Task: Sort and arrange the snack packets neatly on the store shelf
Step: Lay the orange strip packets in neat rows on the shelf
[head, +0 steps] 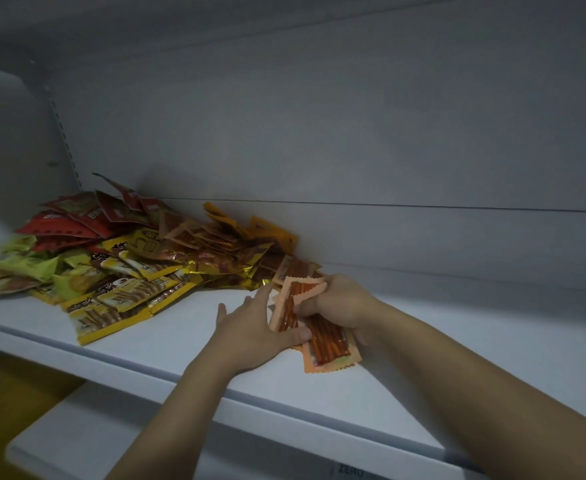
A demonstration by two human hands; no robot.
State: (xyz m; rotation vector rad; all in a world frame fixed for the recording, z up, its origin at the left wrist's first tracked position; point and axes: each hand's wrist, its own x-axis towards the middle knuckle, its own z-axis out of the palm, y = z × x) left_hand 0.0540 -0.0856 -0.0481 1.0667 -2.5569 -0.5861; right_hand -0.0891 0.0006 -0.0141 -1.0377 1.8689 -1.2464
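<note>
Fingers (314, 306) of R hand (340, 306) curl round a bunch of orange packets (326, 348), over mid shelf (167, 344). L hand (250, 327) has fingers straight, thumb touching the bunch's left side. Mixed pile (128, 265) of red, yellow, green & orange packets lies at left rear, near both hands.

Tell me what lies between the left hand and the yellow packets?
Only bare white shelf separates the left hand from the yellow packets, seen in the head view.
</note>
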